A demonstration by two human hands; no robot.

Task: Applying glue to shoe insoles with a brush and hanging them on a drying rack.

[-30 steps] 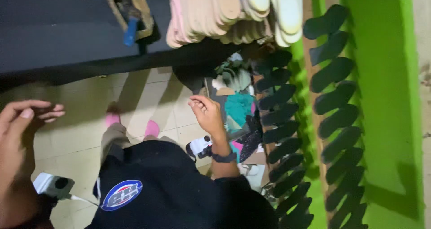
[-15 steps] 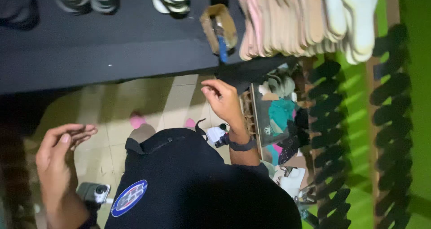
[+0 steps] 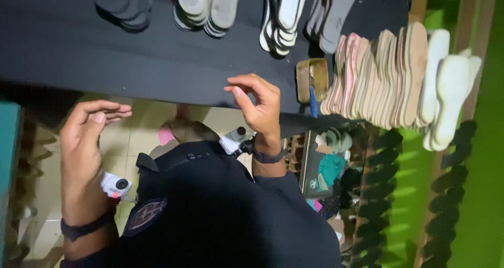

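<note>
right hand: up at the centre of the frame [image 3: 260, 107], empty, fingers loosely curled with thumb and forefinger nearly pinched, hanging right over the front edge of the dark worktop [image 3: 131, 63]

left hand: lower left of the frame [image 3: 84, 142], also empty, fingers half bent and relaxed, off the worktop and out over the tiled floor [image 3: 142, 126]

nearest thing: a small brown glue pot [image 3: 312, 79] with a blue-handled brush [image 3: 313, 102] in it, just to the right of the right hand, near but not touching

which way it lies: the brush handle points down the frame toward the worktop's front edge, so its long axis runs top to bottom; the right hand is clearly the closer one, the left is well apart

next along: a tight row of pinkish and tan insoles [image 3: 378, 73] standing on edge, right of the pot, then white ones at the far right

surface: black worktop, a few grey and white soles [image 3: 210, 5] lined up along the top of the frame

room: dim; green wall on the right with dark sole cut-outs [image 3: 378, 194] stacked against it, cluttered box below the worktop

wrists: dark bands, small white cameras clipped on
</note>
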